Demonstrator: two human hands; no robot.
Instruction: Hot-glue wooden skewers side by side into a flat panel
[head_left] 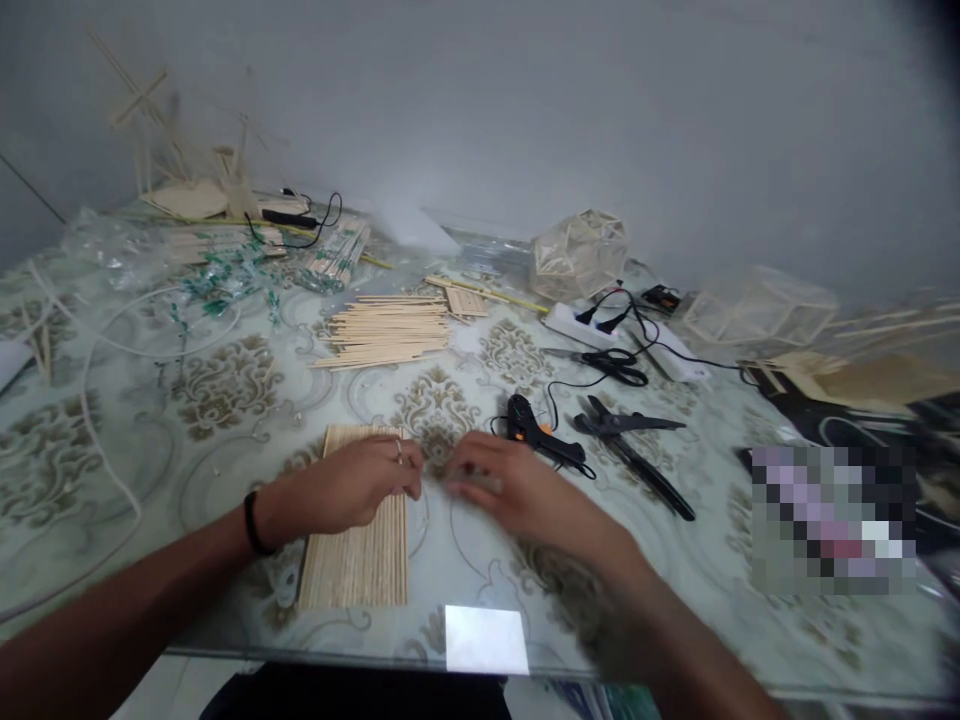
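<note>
My left hand [367, 480] lies over a flat panel of thin wooden sticks [356, 560] laid side by side. Its fingers are curled together at the panel's right edge, and anything between the fingertips is hidden. To the right, my right hand [499, 480] hovers just off the panel, its fingertips smeared by motion. A gap shows between thumb and fingers, with nothing distinct in it. Close beyond this hand rests a black glue gun [544, 435] with its cord.
Loose sticks [390, 328] lie in a pile behind the panel. Cutting pliers [634, 445], scissors [611, 363] and a white power strip [581, 325] are at right. Stick frames [581, 255] stand at the back. Plastic wrappers [232, 275] and a white cord [86, 390] occupy the left.
</note>
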